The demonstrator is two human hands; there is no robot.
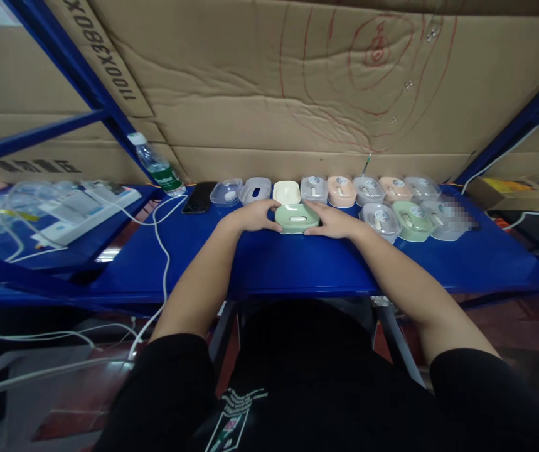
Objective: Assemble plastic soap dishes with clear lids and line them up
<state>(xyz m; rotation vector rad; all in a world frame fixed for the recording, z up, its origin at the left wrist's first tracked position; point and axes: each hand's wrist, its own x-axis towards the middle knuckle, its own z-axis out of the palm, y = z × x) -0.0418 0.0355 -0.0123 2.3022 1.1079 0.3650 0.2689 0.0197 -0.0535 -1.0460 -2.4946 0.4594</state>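
Observation:
A light green plastic box [297, 217] with a pale oval piece on its lid sits on the blue table, between my two hands. My left hand [256, 216] grips its left end, with the thumb at the front and the fingers behind. At the right end my right hand [331, 221] holds it the same way. Right behind the box stand a cream open tray [287, 191] and a grey-lilac lid [255, 190] with a dark oval slot. A clear tray [226, 193] with a small round piece in it lies farther left.
Several lidded boxes with round stickers, such as a peach one [341, 191] and a green one [411, 221], stand to the right. A phone [199, 197], a water bottle [160, 167] and a white cable [160, 238] are at the left. Cardboard [231, 75] walls the back.

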